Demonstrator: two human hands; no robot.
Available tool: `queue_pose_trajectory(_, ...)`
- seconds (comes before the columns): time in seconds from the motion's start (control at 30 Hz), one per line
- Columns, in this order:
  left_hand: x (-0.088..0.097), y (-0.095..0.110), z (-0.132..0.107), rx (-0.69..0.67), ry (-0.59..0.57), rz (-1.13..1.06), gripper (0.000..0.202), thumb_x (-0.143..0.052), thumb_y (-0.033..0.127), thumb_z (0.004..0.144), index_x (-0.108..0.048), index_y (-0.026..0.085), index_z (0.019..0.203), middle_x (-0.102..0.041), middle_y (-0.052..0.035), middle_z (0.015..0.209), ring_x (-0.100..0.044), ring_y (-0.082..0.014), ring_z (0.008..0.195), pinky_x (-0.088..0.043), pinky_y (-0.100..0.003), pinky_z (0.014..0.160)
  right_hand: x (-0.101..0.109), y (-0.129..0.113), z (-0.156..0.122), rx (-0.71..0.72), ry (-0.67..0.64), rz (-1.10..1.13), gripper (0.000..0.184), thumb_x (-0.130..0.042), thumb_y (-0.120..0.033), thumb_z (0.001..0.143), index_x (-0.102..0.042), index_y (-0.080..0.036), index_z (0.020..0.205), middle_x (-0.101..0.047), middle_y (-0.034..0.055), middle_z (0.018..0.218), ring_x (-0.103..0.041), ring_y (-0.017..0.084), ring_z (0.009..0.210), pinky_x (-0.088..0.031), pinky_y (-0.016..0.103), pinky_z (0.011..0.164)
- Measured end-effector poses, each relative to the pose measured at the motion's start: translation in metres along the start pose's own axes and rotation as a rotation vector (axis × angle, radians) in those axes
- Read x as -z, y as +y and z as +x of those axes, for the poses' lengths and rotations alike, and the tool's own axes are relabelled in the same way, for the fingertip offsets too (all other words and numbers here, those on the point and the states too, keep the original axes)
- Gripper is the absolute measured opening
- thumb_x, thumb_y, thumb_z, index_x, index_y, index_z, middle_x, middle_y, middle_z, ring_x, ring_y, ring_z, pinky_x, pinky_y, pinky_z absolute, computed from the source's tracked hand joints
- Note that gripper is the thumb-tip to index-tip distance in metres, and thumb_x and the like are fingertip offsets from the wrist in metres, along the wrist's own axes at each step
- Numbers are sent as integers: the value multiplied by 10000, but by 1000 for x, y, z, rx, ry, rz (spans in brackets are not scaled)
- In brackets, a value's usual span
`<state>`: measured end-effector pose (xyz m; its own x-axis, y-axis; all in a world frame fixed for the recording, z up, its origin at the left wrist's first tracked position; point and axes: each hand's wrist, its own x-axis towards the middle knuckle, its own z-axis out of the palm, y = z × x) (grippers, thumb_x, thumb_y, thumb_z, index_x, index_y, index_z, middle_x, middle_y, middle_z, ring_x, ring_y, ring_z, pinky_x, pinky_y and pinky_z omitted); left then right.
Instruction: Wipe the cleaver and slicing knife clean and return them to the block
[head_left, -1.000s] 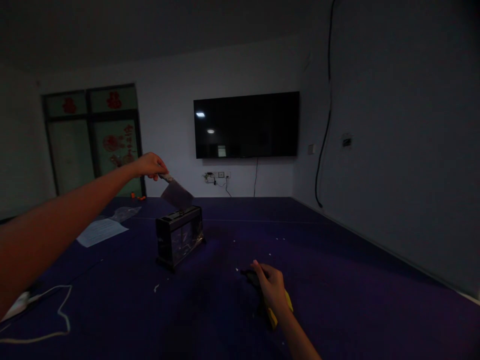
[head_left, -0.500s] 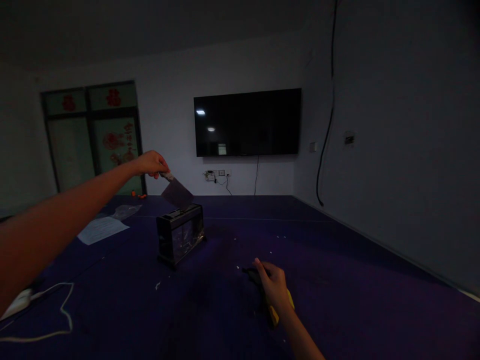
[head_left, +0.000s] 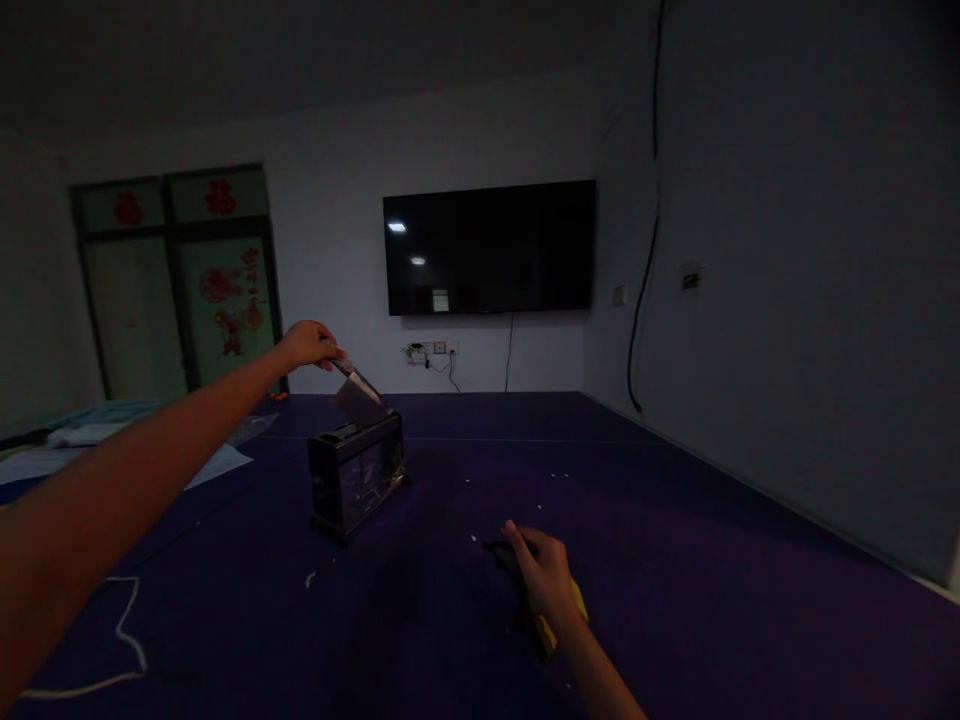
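Observation:
My left hand is stretched out over a dark box-shaped appliance with a glass side on the purple tabletop. Its fingers pinch the top corner of a thin grey sheet, whose lower edge reaches the appliance's top slot. My right hand rests low on the table, closed over a yellow and black tool; most of the tool is hidden under the hand.
A white cable lies on the table at the lower left. White paper sheets lie beyond it at the left. A dark TV hangs on the far wall, and small white crumbs dot the cloth.
The left hand has dropped a little and moved right, bringing the grey sheet lower into the top of the appliance. The right hand has stayed put.

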<state>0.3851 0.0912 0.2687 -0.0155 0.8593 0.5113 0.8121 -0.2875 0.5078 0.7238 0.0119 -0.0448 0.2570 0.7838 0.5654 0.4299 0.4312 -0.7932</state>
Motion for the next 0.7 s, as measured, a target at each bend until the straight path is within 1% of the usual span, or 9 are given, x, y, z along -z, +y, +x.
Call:
queue_pose_trajectory(0.1, -18, -6, 8, -1, 117, -41, 301, -668, 185, 732, -523, 11, 930, -512, 72, 528, -513, -46, 487, -375, -146, 495, 0, 0, 0, 14, -21, -6, 518, -467, -600, 756, -692, -153, 623, -604, 28, 522, -531, 171, 515, -354, 239, 472)
queue_pose_trajectory(0.17, -28, -10, 16, 13, 218, -66, 306, -667, 222, 730, -529, 38, 933, -522, 57, 574, -522, -53, 486, -372, -145, 465, 1, 0, 0, 24, -30, -16, 514, -459, -594, 765, -691, -158, 620, -601, 28, 513, -530, 169, 510, -349, 238, 466)
queue_pose_trajectory(0.27, -35, -14, 32, 19, 378, -114, 322, -681, 242, 697, -559, 79, 947, -555, 30, 652, -543, -69, 499, -412, -159, 464, 0, 1, 1, 32, -23, -49, 517, -450, -591, 772, -666, -166, 572, -579, 22, 491, -514, 162, 492, -329, 235, 453)
queue_pose_trajectory(0.33, -36, -16, 42, 1, 435, -119, 342, -688, 251, 671, -582, 105, 961, -577, 18, 696, -561, -84, 523, -446, -175, 488, -1, 2, 1, 31, -29, -80, 521, -442, -586, 779, -638, -169, 537, -560, 16, 481, -494, 153, 479, -308, 233, 450)
queue_pose_trajectory(0.4, -37, -15, 51, -26, 417, -98, 368, -679, 265, 667, -590, 113, 990, -592, 8, 727, -572, -98, 547, -465, -184, 502, -3, 3, 1, 37, -30, -106, 518, -438, -574, 788, -605, -171, 507, -533, 6, 469, -467, 140, 464, -286, 231, 449)
queue_pose_trajectory(0.47, -41, -13, 57, -56, 367, -63, 389, -655, 275, 684, -583, 106, 1027, -602, -6, 766, -580, -105, 571, -473, -184, 504, -4, 5, 1, 50, -28, -121, 511, -440, -559, 794, -569, -175, 482, -503, -4, 456, -442, 129, 452, -264, 230, 447)
queue_pose_trajectory(0.53, -47, -11, 61, -82, 330, -21, 399, -626, 275, 708, -569, 101, 1062, -608, -23, 820, -587, -106, 597, -476, -178, 509, -5, 5, 1, 58, -27, -128, 508, -442, -551, 796, -530, -179, 462, -472, -11, 444, -425, 123, 446, -243, 231, 444)
queue_pose_trajectory(0.7, -64, -6, 71, -111, 303, 35, 430, -568, 284, 748, -524, 123, 1145, -606, -57, 971, -596, -111, 663, -483, -188, 570, -4, 5, 0, 44, -31, -132, 498, -446, -552, 791, -483, -189, 451, -455, -15, 440, -422, 130, 443, -222, 238, 450)
